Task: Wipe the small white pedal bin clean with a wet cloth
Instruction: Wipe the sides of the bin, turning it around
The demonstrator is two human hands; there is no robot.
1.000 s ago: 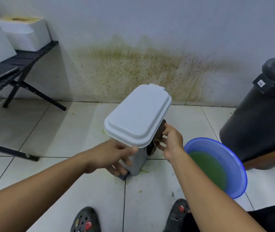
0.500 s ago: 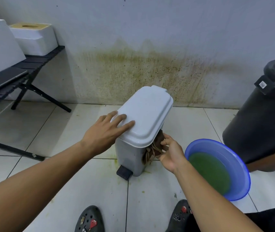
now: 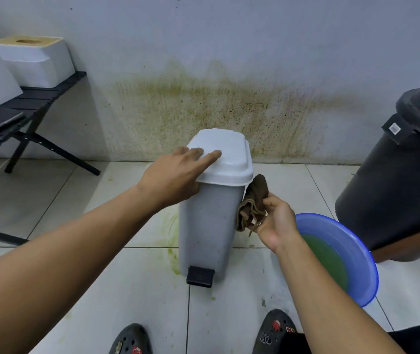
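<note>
The small white pedal bin stands upright on the tiled floor, lid closed, its black pedal facing me. My left hand lies flat on the lid's near left edge, fingers spread. My right hand grips a crumpled brown cloth and presses it against the bin's right side, just under the lid rim.
A blue basin of green water sits on the floor right of the bin. A large black bin stands at the far right. A black folding bench with white foam boxes is at the left. A stained wall rises behind. My dark clogs are at the bottom.
The bin went from tilted toward me to standing upright. My left hand moved from the bin's lower front up onto the lid. The cloth stays on the right side.
</note>
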